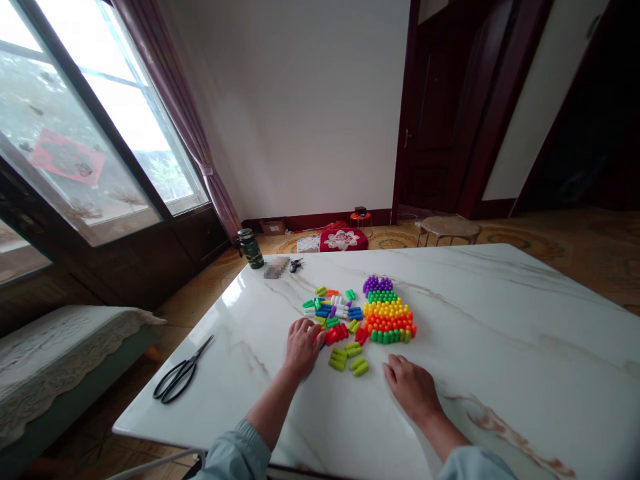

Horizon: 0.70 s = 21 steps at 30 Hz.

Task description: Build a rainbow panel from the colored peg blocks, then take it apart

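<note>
Plastic blocks (337, 333), loose, left of the assembled cluster (390, 311); left hand (302, 348) at their near edge, fingers slightly spread, grip indeterminable; right hand (412, 388) before the cluster, fingers curled, contents hidden. Risk: a careless forward brush of the knuckles could jar the cluster or scatter pieces. Setting: glossy white veined table (500, 320) beneath the cluster; pale wall (300, 113) and dark door (434, 133) beyond it.

beyond the far edge of the table (500, 300) rises a plain pale wall (300, 120), with a dark red door (433, 120) toward the far right corner. off the left edge, daylight fills large windows (145, 157) beside a mauve curtain (175, 93). past the far edge, a round stool (453, 229) stands on patterned floor (535, 245).
</note>
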Available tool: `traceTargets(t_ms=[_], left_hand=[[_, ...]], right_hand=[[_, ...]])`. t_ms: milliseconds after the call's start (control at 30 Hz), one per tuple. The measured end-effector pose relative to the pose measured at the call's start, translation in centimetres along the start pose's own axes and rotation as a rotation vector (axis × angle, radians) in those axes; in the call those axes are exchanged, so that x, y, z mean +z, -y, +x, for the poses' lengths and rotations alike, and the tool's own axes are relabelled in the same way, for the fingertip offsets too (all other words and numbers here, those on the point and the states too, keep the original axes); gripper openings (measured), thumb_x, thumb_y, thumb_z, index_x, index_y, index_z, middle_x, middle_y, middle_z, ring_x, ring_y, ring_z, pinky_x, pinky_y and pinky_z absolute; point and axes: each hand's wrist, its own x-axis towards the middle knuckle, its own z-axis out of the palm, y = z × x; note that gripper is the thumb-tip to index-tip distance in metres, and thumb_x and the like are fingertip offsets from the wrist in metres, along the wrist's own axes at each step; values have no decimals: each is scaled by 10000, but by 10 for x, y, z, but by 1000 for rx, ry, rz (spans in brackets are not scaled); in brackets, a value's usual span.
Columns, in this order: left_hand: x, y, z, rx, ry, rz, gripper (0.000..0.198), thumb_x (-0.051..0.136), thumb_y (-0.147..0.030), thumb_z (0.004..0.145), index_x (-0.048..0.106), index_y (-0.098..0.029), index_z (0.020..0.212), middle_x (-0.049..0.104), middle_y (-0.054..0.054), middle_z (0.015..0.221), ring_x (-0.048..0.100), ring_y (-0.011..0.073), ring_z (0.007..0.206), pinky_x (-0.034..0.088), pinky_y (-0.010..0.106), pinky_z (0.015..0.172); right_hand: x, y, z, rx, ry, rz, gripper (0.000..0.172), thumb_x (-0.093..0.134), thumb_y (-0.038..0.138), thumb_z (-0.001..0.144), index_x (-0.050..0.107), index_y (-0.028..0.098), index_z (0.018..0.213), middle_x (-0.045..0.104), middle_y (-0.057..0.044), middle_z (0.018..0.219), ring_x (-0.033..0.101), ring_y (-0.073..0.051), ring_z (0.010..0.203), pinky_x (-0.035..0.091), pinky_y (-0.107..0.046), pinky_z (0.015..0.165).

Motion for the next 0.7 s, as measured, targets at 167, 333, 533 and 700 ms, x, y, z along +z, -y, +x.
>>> traceTargets(t_ms=[167,333,533,700], left_hand=[[-1,3,17,-138,85,-29,338,464,-213,883,616,-245,1184,584,62,1231,511,216,1150,386,346,1017],[-5,9,53,-130,283,-57,452,534,-65,748,667,-267,1130,630,47,1169,585,216,1089,462,309,931],[-9,10,76,-51,457,-48,547,710,-53,593,688,-252,1102,617,91,1132,612,286,1022,492,376,865],[-1,7,76,-40,471,-45,523,710,-80,605,681,-211,1110,605,125,1088,605,308,985,482,411,832]], right_hand=[[-3,1,1,9,8,14,257,422,258,927,598,196,751,654,-17,693,598,-125,572,243,-277,526],[-4,1,1,9,13,6,257,427,264,932,600,198,754,653,-17,698,596,-127,578,245,-277,533],[-5,2,1,29,48,14,242,442,256,931,605,198,762,654,-14,711,607,-127,601,249,-278,542],[-2,1,2,37,59,19,231,454,255,929,609,198,769,655,-12,718,609,-131,611,248,-278,547]])
